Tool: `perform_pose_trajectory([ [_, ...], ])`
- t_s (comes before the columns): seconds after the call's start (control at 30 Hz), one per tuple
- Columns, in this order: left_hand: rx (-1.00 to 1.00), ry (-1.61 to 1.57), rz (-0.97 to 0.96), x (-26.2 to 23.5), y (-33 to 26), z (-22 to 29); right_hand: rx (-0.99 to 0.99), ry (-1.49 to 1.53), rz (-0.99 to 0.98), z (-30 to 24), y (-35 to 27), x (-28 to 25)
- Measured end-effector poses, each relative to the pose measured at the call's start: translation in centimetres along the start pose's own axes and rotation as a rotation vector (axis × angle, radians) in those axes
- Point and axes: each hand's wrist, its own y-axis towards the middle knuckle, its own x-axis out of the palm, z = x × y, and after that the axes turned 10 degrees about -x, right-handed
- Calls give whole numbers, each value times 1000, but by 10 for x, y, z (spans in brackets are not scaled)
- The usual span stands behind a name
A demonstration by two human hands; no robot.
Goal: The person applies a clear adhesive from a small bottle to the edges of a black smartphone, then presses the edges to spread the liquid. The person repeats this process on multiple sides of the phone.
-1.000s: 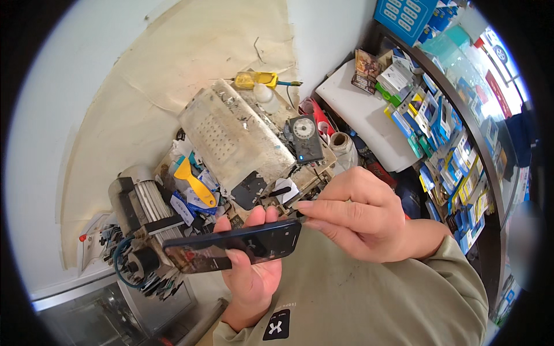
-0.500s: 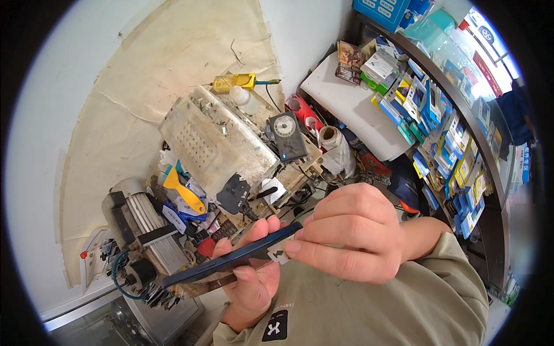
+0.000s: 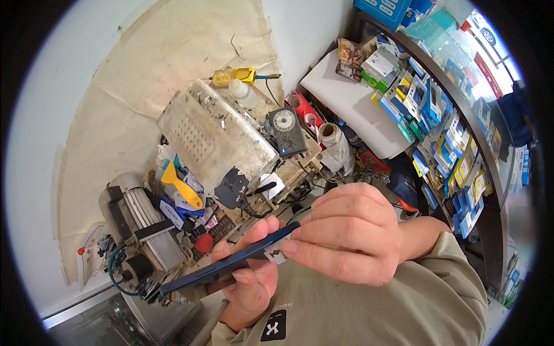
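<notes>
Cluttered workshop corner, head view: pale wall (image 3: pixel 75 86) with a cream sheet (image 3: pixel 190 40) on it, packed rack of blue and yellow hanging packets (image 3: pixel 453 155) off right. On the table (image 3: pixel 312 154) we log a grimy white metal box with rows of small holes (image 3: pixel 213 127), a black box with a round white dial (image 3: pixel 289 135), a yellow plastic scraper (image 3: pixel 182 184) and, lower left, a grey ribbed motor (image 3: pixel 144 210).

Slim dark-blue smartphone (image 3: pixel 231 258): in front of the person's chest, tilted, left end lower, long edge up. Left hand (image 3: pixel 257 288) grips it, thumb on the near face, fingers behind. Right hand (image 3: pixel 355 236) is at the upper right end, thumb and fingers pinched on a small silvery notched piece (image 3: pixel 277 255); we can't tell its material, or whether it touches the phone.

For handling, our judgement: hold the phone firm in the left, keep that thumb clear of the piece, and work the right lightly, piece flat to the face so nothing gets scratched.
</notes>
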Motion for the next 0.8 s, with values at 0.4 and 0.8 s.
perform_pose_trajectory([
  [0.4,-28,5,43,2,-2,4,-16,-25,37,0,-2,8],
  [0.8,-13,19,52,-2,-1,3,5,-28,0,-1,0,8],
])
